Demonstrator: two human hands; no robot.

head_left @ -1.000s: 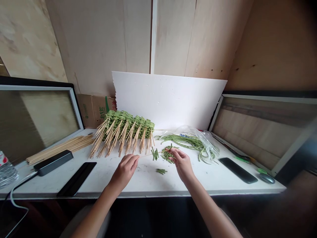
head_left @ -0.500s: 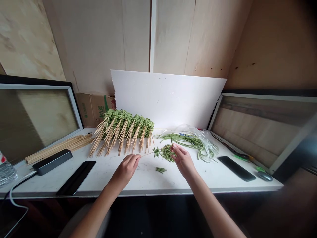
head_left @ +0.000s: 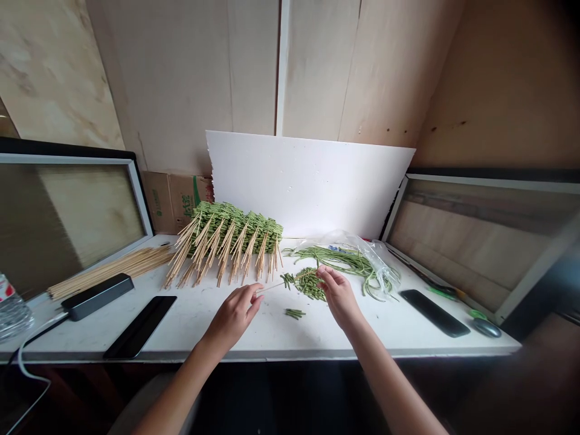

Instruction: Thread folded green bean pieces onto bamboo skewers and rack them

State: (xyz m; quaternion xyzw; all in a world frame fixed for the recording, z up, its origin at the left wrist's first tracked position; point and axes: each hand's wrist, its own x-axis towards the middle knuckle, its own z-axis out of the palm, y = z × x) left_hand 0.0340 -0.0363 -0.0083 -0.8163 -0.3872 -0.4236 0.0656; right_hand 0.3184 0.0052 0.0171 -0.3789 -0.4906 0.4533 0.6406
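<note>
My left hand (head_left: 236,313) pinches the near end of a thin bamboo skewer (head_left: 273,286) that carries a few short green bean pieces (head_left: 287,280). My right hand (head_left: 338,292) is closed at the skewer's far tip, fingers pressed on a bean piece beside a small heap of cut beans (head_left: 312,283). A few loose cut pieces (head_left: 295,313) lie on the white table (head_left: 272,329) between my hands.
A stack of finished bean skewers (head_left: 226,238) lies behind, bare skewers (head_left: 113,269) to the left. Long beans (head_left: 348,260) rest on a plastic bag. Two black phones (head_left: 140,326) (head_left: 435,311), a power bank (head_left: 97,296), a mouse (head_left: 487,327) and a foam board (head_left: 308,181) surround the work spot.
Both hands stayed in place over the cut beans. My right hand shifted slightly along the skewer tip, and the left hand's fingers reached a little further forward.
</note>
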